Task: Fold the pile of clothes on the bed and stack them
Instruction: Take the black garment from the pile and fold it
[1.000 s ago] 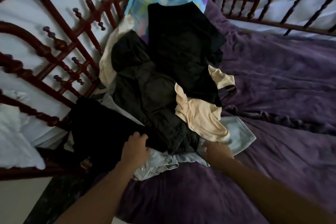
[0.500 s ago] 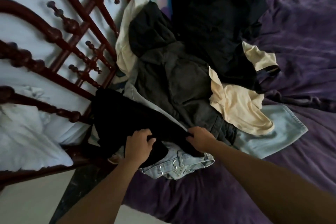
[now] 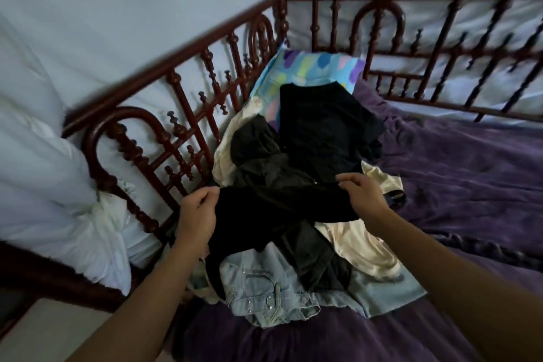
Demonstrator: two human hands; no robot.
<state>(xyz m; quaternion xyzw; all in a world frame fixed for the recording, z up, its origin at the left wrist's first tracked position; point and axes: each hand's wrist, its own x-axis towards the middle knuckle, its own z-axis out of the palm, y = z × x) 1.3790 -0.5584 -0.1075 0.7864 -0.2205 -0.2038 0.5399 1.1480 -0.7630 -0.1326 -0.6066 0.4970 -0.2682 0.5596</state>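
A pile of clothes lies on the purple bedspread [image 3: 458, 173] near the bed's left rail. I hold a black garment [image 3: 276, 211] lifted above the pile: my left hand [image 3: 198, 216] grips its left edge and my right hand [image 3: 363, 198] grips its right edge. Under it lie light blue jeans [image 3: 264, 288], a dark grey garment [image 3: 258, 153], a cream top [image 3: 361, 247] and another black shirt [image 3: 323, 129] spread farther back.
A dark red wooden rail [image 3: 182, 114] runs along the left and back of the bed. A colourful pillow [image 3: 311, 67] leans in the corner. White bedding [image 3: 58, 185] bulges through the rail on the left. Purple bedspread stretches to the right.
Both hands have taken hold of the black garment and raised it off the pile, moving apart. My head has lifted, so the view now takes in the rail and wall.
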